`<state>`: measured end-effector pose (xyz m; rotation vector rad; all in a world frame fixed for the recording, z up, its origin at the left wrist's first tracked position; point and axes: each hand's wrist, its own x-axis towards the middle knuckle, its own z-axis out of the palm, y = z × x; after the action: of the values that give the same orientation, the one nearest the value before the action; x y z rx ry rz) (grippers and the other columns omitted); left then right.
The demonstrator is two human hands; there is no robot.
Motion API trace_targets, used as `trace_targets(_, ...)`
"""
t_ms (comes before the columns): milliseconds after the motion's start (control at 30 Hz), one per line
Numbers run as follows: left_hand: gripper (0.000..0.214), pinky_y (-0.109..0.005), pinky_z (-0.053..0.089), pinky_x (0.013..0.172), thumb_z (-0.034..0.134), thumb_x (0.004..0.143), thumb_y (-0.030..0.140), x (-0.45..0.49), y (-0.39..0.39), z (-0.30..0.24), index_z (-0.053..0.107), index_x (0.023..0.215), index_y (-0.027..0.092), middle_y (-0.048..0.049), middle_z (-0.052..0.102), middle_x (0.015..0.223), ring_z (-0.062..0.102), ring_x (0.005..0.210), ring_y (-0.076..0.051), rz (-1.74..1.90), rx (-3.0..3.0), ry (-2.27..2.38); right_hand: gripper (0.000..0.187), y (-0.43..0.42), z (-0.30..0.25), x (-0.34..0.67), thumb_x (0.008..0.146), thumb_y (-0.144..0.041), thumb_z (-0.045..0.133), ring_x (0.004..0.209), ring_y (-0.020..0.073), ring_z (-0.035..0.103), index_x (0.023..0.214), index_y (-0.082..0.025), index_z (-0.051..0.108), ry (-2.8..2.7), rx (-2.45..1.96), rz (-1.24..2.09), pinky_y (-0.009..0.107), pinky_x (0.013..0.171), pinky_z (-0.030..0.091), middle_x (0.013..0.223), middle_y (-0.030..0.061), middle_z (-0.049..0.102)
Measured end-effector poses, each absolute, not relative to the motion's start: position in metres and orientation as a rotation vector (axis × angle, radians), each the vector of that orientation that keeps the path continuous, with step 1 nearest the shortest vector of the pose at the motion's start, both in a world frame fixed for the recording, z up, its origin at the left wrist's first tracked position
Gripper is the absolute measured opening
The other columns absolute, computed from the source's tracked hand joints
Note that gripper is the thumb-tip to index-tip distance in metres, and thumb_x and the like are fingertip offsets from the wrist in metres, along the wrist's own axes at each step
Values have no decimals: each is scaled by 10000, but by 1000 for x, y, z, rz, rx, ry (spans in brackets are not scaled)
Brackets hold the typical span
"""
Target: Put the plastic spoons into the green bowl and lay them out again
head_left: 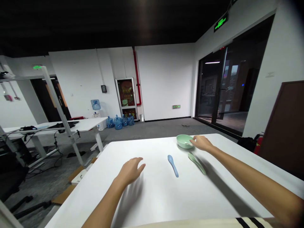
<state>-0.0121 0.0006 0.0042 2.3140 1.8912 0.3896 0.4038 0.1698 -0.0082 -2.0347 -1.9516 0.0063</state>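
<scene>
A light green bowl (181, 143) stands upright near the far edge of the white table. My right hand (201, 142) is at the bowl's right side, closed on its rim with the fingertips over the inside. Some of its fingers are hidden behind the hand. Closer to me lie two spoons: a blue spoon (173, 166) in the middle and a green spoon (197, 164) just below my right hand. To the left, my left hand (130, 170) hovers over the tabletop, thumb and fingers apart, holding nothing and apart from the blue spoon.
The white table (152, 196) has rounded far corners. Beyond its left side are another desk (90, 124) with cables and a metal frame (57, 104). Several blue water bottles (117, 122) stand on the floor by the wall. A brown panel (282, 129) rises at the right.
</scene>
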Motion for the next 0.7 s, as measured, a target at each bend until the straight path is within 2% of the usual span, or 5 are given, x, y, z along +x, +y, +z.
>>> trace_targets(133,545,-406,408,1027,355,930,532,-13,4,3,565,1324,218,-80,598,1364,528,1265,-275,383,2300,1899,397,198,-18,401,815,-510,510,911,289,668,856,-186,736,-1910,-2111,62,321,700,450,942,145,714)
trace_targets(200,541,-399,410,1022,357,930,533,-13,6,2,563,1325,227,-77,599,1364,528,1267,-273,385,2287,1901,390,210,-26,399,803,-502,516,886,288,670,827,-175,728,-1912,-2152,73,322,684,453,946,150,708)
trace_targets(400,540,-398,407,1026,359,930,532,-14,9,1,560,1328,228,-74,595,1370,528,1267,-274,386,2273,1907,424,233,-52,398,778,-522,565,907,274,668,946,-161,708,-1899,-2219,58,319,708,469,995,154,694)
trace_targets(700,540,-398,404,1030,349,935,526,-13,11,1,557,1334,226,-69,596,1369,528,1269,-272,396,2273,1895,346,236,-56,392,805,-423,540,900,283,667,944,-159,717,-1880,-2210,84,319,681,468,1012,162,696)
